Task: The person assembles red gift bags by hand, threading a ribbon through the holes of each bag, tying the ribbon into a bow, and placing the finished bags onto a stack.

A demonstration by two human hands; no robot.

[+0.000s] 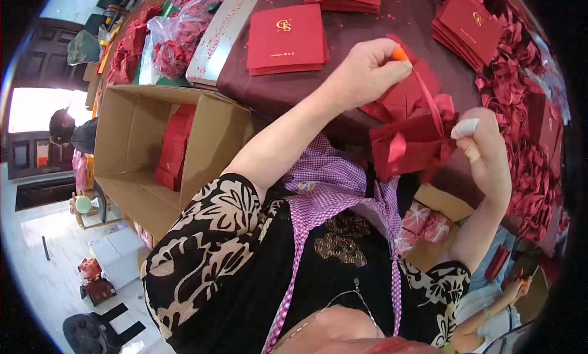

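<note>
My left hand [376, 72], with an orange cover on one fingertip, is raised in a pinch on a red ribbon [427, 94]. The ribbon runs down taut to a small dark red bag [398, 147] with loose ribbon ends, partly blurred. At the bag's right side, my right hand [481, 143], with white and tan tape on its fingers, is closed; the ribbon by its fingertips is the nearest thing, and the exact grip is partly hidden. Behind the bag lies another red piece [407, 97] on the dark red tablecloth [361, 32].
Stacks of flat red bags [285, 38] lie on the table, with a heap of ribboned red bags [530, 152] at right. An open cardboard box [138, 97] holding red bags stands at left. Another person's hand [517, 289] shows at lower right.
</note>
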